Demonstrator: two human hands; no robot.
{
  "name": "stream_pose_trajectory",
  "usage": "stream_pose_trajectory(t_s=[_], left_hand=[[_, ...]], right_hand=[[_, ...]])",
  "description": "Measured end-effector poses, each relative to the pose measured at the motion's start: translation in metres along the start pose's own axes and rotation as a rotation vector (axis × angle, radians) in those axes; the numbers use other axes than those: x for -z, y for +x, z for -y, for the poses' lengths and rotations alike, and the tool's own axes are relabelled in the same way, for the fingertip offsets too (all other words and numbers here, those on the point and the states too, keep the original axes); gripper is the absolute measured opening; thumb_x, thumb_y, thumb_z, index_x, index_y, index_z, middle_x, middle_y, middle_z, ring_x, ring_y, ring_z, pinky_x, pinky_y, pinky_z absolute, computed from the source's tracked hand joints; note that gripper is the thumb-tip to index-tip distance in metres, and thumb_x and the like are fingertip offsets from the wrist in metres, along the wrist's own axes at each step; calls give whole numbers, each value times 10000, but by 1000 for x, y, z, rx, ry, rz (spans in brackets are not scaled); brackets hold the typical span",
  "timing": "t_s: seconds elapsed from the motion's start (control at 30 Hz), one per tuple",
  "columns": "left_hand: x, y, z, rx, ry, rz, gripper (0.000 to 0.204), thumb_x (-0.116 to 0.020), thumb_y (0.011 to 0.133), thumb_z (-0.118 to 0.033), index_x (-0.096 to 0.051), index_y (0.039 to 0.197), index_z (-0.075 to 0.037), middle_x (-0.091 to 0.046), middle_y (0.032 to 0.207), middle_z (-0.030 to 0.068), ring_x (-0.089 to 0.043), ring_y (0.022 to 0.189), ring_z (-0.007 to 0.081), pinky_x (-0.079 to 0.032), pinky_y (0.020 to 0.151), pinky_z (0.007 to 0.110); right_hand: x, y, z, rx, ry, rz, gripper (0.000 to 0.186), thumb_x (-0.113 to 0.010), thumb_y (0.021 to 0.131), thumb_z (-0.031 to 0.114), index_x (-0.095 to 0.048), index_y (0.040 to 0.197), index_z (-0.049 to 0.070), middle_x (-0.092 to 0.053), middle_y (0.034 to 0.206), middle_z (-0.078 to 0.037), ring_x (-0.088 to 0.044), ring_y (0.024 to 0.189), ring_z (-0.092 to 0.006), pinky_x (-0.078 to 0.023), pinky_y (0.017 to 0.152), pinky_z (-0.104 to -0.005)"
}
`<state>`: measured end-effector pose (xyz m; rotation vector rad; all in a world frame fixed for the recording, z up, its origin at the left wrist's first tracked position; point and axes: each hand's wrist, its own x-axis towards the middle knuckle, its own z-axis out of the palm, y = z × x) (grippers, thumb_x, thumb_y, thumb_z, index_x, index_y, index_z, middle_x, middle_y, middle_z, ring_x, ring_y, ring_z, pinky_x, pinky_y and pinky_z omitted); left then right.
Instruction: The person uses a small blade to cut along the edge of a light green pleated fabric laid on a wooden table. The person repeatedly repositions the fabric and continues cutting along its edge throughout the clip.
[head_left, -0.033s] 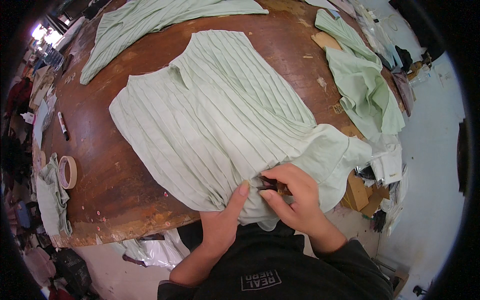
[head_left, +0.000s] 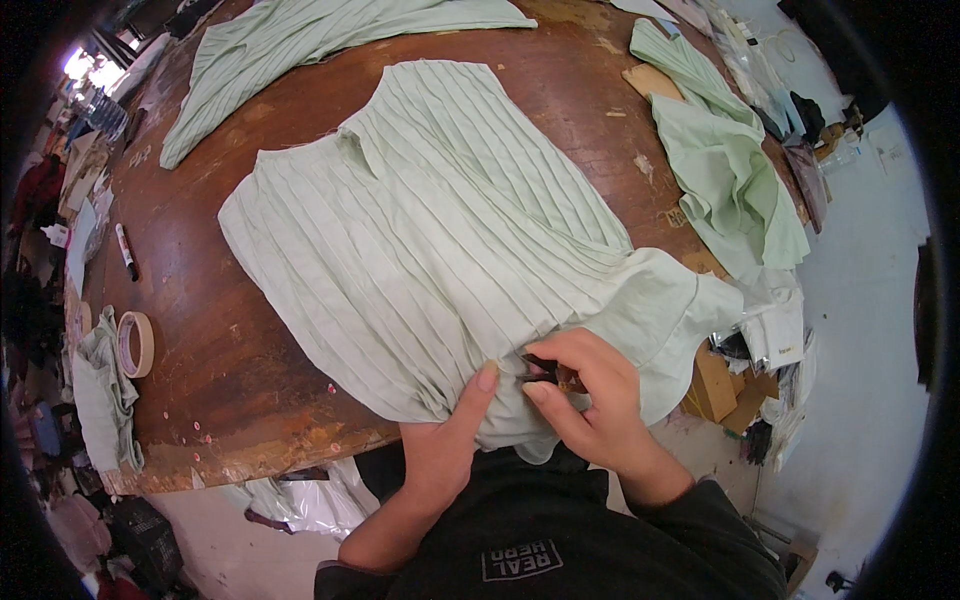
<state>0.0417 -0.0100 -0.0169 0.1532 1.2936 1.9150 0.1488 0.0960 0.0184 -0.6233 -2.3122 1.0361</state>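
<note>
A pale green pleated garment piece [head_left: 430,230] lies spread on the brown table, its near edge gathered by my hands. My left hand [head_left: 450,430] grips that edge, thumb on top and the other fingers hidden beneath the cloth. Between the thumb and fingers of my right hand [head_left: 595,400] is a pair of small dark thread snips [head_left: 540,369]. The blades stand slightly apart and point left, just beside my left thumb and close above the cloth. Whether a thread lies between them is too small to tell. A smooth, unpleated part of the garment hangs off to the right of my right hand.
On the worn wooden table [head_left: 250,380] are a tape roll [head_left: 136,345], a marker [head_left: 127,252] and folded green cloth [head_left: 105,390] at left. More striped cloth [head_left: 300,50] lies at the far side, green fabric [head_left: 720,170] at right. An open cardboard box [head_left: 712,385] stands below the right edge.
The thread snips' blades show a little more clearly apart, and my right fingers have shifted very slightly. My left hand and the garment stay put.
</note>
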Motion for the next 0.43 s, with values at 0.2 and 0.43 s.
stream_pose_trajectory(t_s=[0.2,0.43], left_hand=[[8,3,0,10,21,16,493,-688,828,11,-458,1264,42,-556,1197,91,-540,1070,145,-420,935,278],[5,1,-4,58,-119,15,572,-687,818,25,-401,1314,36,-535,1239,96,-532,1104,168,-423,955,304]], right_hand=[[6,-18,7,-477,588,137,235,-598,916,118,-591,1095,-33,-655,878,-98,-619,780,-131,-478,686,-267],[-3,-12,-10,-613,604,137,273,-563,948,175,-585,1134,-24,-663,903,-85,-593,822,-82,-466,725,-224]])
